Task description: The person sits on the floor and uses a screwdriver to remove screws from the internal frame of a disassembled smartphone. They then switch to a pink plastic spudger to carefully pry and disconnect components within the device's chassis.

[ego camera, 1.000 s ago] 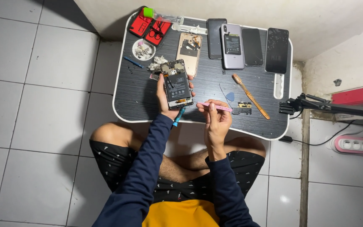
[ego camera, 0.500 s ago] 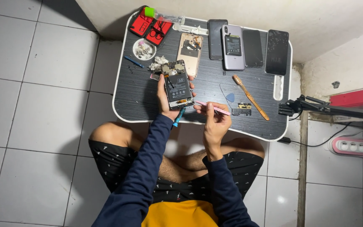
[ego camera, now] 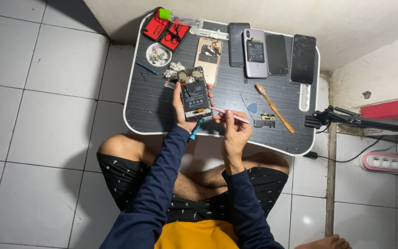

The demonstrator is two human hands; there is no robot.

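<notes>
Your left hand (ego camera: 181,109) grips the opened phone (ego camera: 196,94) upright over the table's (ego camera: 153,110) near edge; your right hand (ego camera: 234,129) pinches a pink tool (ego camera: 230,115), tip pointing left at the phone's lower end

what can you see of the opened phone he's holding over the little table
The opened phone is a dark slab with its back cover off, showing a large black battery in the middle and circuit boards with metal parts at the top and bottom ends. It lies roughly upright in the picture, face down, over the near edge of the black lap table. The left hand grips it from the left side and underneath. The right hand holds a thin pink tool pointed at its lower right corner.
</notes>
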